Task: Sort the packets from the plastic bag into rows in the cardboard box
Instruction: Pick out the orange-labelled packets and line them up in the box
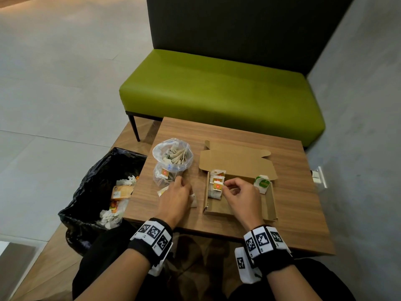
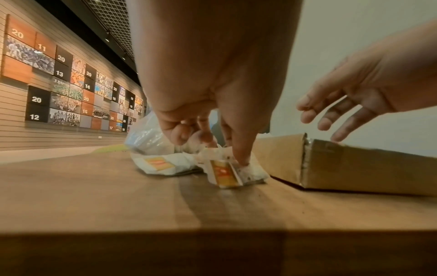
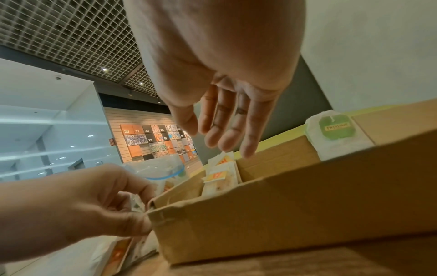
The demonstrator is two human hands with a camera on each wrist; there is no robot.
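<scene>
I am sorting packets into the cardboard box point(image 1: 238, 210), and the job is looking barely begun: a short row of orange-tagged packets point(image 1: 217, 184) is standing at its far left, one green-tagged packet point(image 1: 263, 184) at its far right. My right hand point(image 1: 240, 195), fingers loose and holding nothing, is hovering over the row. My left hand point(image 1: 174, 197) is pinching a packet point(image 2: 232, 170) on the tabletop point(image 1: 303, 213) beside the plastic bag point(image 1: 172, 160), which is looking well stocked.
</scene>
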